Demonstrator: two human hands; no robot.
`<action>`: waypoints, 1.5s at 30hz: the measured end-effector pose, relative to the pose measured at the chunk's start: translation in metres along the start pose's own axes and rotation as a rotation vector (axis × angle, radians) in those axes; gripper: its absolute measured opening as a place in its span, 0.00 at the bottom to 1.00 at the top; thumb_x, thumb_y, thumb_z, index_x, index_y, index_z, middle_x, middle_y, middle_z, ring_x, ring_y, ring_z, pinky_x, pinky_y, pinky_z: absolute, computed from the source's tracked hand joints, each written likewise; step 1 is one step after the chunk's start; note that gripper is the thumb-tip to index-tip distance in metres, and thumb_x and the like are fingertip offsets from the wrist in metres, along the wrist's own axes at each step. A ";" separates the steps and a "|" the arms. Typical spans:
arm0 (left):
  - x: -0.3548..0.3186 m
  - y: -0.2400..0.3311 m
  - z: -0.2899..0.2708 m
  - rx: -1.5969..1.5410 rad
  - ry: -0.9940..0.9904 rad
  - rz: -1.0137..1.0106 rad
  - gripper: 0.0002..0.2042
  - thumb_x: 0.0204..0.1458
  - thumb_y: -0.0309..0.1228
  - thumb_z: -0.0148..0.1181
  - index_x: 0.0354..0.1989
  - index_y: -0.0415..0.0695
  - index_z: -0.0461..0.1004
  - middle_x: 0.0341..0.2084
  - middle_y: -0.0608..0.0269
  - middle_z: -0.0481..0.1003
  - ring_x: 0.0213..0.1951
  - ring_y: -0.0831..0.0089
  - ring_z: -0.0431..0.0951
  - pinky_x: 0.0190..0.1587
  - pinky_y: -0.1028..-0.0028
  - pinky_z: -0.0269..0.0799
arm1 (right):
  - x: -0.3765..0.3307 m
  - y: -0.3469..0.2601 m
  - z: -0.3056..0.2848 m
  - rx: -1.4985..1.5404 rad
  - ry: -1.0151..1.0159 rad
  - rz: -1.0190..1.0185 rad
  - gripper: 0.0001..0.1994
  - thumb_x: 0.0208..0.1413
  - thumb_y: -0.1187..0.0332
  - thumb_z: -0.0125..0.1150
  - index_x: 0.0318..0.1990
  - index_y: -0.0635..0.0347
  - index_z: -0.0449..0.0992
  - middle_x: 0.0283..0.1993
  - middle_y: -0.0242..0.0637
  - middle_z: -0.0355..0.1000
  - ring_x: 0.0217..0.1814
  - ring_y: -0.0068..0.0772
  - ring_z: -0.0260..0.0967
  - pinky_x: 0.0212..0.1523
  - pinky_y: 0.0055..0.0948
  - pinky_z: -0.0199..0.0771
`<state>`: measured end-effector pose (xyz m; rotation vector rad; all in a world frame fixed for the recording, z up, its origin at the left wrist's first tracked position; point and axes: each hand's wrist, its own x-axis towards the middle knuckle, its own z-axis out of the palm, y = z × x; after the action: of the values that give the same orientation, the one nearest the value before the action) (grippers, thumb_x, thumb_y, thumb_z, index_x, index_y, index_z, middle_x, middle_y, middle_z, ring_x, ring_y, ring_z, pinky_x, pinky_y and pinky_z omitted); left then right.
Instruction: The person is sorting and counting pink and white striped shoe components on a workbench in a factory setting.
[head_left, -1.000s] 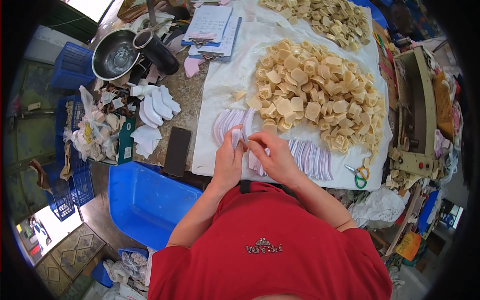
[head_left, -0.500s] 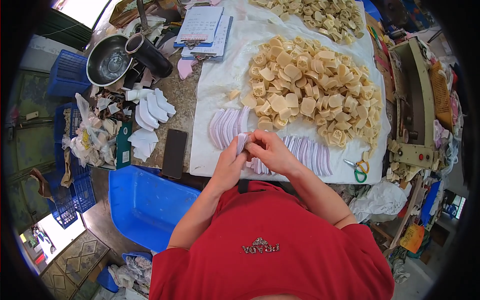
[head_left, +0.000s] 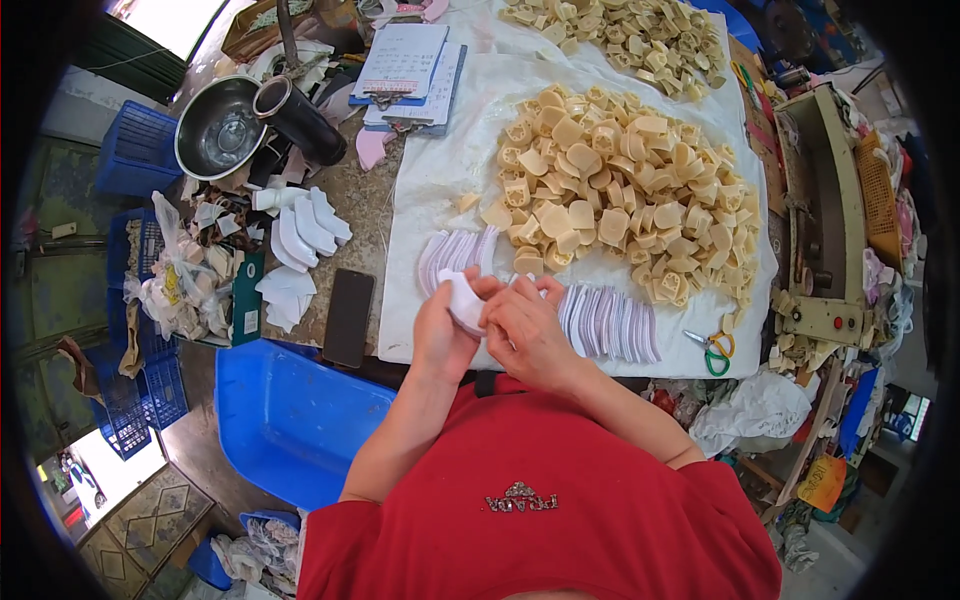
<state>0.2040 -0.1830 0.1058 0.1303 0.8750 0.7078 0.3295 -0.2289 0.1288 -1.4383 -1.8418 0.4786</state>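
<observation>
My left hand (head_left: 441,332) and my right hand (head_left: 525,328) meet above the near edge of a white cloth (head_left: 440,170), both gripping one small curved white piece (head_left: 462,300). Under and beside my hands lie fanned rows of thin pale lilac pieces (head_left: 608,322), with another row (head_left: 452,252) to the left. A big heap of tan moulded blocks (head_left: 625,200) covers the cloth just beyond my hands. My red shirt fills the lower part of the view.
Green-handled scissors (head_left: 712,350) lie at the cloth's near right corner. A black phone (head_left: 348,317), white curved pieces (head_left: 297,232), a steel bowl (head_left: 218,128), a black cylinder (head_left: 300,118) and a clipboard (head_left: 405,62) sit left. A blue tub (head_left: 290,420) stands below the table; a machine (head_left: 825,220) stands right.
My hands have stayed together at the cloth's near edge, turning the white piece slightly. The camera has shifted a little, nothing else moved.
</observation>
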 end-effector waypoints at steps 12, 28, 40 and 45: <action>0.042 0.016 -0.028 0.354 0.081 0.155 0.10 0.55 0.29 0.45 0.44 0.40 0.61 0.27 0.61 0.69 0.27 0.72 0.71 0.32 0.67 0.70 | -0.190 0.060 -0.096 -0.329 -1.446 0.820 0.23 0.43 0.62 0.58 0.51 0.47 0.68 0.51 0.44 0.65 0.56 0.50 0.61 0.54 0.53 0.59; 0.108 -0.018 -0.018 1.763 0.239 0.943 0.21 0.37 0.29 0.64 0.44 0.47 0.69 0.41 0.58 0.63 0.46 0.59 0.61 0.46 0.61 0.56 | -0.050 0.069 -0.026 0.003 -0.401 0.394 0.12 0.49 0.73 0.53 0.43 0.62 0.70 0.35 0.42 0.68 0.40 0.46 0.65 0.40 0.39 0.64; 0.126 0.142 -0.130 1.621 1.333 0.728 0.24 0.42 0.34 0.60 0.48 0.40 0.63 0.45 0.52 0.61 0.50 0.54 0.59 0.48 0.56 0.55 | -0.047 0.073 -0.011 0.004 -0.419 0.411 0.10 0.50 0.73 0.52 0.41 0.66 0.70 0.32 0.45 0.68 0.36 0.47 0.65 0.39 0.38 0.64; 0.131 0.150 -0.130 1.641 1.368 0.604 0.22 0.43 0.33 0.60 0.46 0.39 0.63 0.46 0.51 0.61 0.50 0.54 0.59 0.49 0.60 0.57 | -0.048 0.073 -0.008 -0.005 -0.423 0.405 0.10 0.51 0.72 0.51 0.40 0.66 0.70 0.32 0.45 0.69 0.36 0.48 0.66 0.39 0.38 0.65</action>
<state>0.0873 -0.0098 -0.0079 1.5537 2.6525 0.3533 0.3885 -0.2535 0.0689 -1.8286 -1.8592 1.0468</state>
